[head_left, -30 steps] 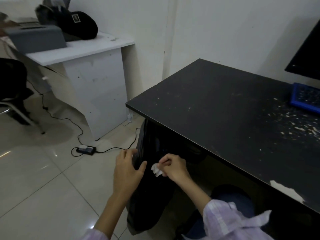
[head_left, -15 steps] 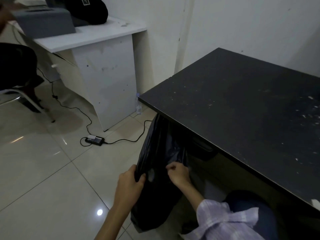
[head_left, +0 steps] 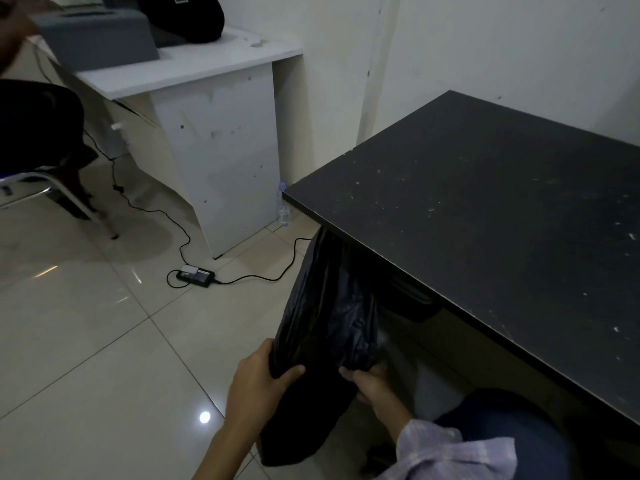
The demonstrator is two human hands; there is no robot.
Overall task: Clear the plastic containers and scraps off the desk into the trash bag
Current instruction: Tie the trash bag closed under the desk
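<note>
Both hands were closed on the black trash bag point(head_left: 322, 327): the left hand point(head_left: 258, 386) pinched a fold between thumb and fingers, the right hand point(head_left: 369, 382) bunched the film just beside it. Above the grip the bag ran up under the edge of the black desk point(head_left: 485, 209); below, it sagged to the tiled floor point(head_left: 86, 341). Thin, limp and probably slippery, it looked best held by gathered rim folds.

Black glossy trash bag point(head_left: 322, 327) hanging crumpled from near edge of black speckled desk point(head_left: 485, 216), lower end on floor, mouth pinched shut.
</note>
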